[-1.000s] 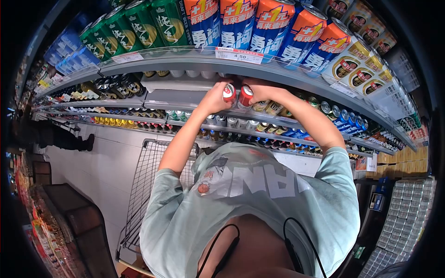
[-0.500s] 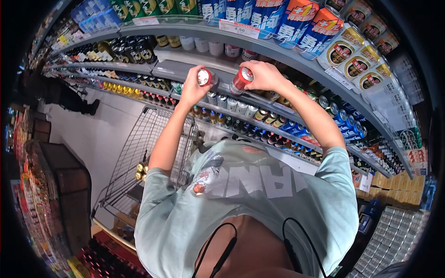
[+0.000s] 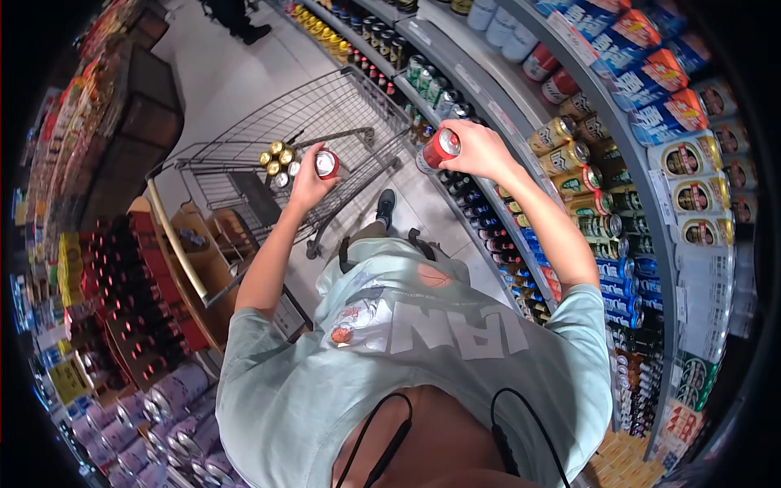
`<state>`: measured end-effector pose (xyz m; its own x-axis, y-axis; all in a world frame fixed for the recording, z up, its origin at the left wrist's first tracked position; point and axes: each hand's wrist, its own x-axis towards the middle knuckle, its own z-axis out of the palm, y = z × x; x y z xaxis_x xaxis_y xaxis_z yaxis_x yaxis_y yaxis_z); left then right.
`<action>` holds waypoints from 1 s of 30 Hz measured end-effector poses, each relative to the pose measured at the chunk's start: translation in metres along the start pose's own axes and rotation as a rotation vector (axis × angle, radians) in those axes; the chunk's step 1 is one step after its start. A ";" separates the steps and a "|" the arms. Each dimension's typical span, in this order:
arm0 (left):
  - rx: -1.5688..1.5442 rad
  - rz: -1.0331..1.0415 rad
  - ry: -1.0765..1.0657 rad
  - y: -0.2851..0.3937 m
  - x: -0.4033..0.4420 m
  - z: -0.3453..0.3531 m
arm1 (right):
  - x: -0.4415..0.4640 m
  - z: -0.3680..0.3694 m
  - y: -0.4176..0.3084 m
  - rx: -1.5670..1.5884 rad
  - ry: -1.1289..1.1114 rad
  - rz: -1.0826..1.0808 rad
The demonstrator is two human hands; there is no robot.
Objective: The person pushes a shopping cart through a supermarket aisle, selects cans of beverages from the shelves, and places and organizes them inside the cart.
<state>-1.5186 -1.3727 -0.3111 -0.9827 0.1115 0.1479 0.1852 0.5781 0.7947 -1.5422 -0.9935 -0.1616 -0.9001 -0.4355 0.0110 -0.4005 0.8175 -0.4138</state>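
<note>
My left hand (image 3: 308, 180) is closed around a red can (image 3: 327, 165), its silver top facing me, over the near side of the shopping cart (image 3: 244, 122). My right hand (image 3: 480, 150) grips a second red can (image 3: 440, 151) from its right side, between the cart and the shelves. Several gold-topped and silver-topped cans (image 3: 278, 156) stand together inside the cart, just left of my left hand.
Shelves (image 3: 488, 106) of cans and bottles run along the right. Bottle displays (image 3: 138, 301) and purple packs (image 3: 171, 423) stand at the left. A person's dark legs and shoe (image 3: 244, 24) show at the far end of the aisle floor (image 3: 220, 89).
My body and view have turned left, away from the shelf. Both hands, each with its red can, have come from the shelf toward the cart.
</note>
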 end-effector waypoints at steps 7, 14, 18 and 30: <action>0.161 -0.228 0.175 -0.047 -0.057 -0.047 | 0.041 0.037 -0.077 0.191 -0.060 -0.097; 0.173 -0.317 0.242 -0.108 -0.071 -0.049 | 0.126 0.113 -0.114 0.222 -0.097 -0.269; 0.168 -0.517 0.145 -0.145 -0.069 -0.042 | 0.177 0.164 -0.136 0.269 -0.272 -0.183; 0.183 -0.676 0.152 -0.249 -0.068 0.002 | 0.253 0.388 -0.149 0.219 -0.469 0.117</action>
<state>-1.4978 -1.5227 -0.5206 -0.8695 -0.4255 -0.2509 -0.4802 0.6085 0.6318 -1.6435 -1.3713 -0.4508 -0.7431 -0.5089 -0.4345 -0.2118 0.7948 -0.5688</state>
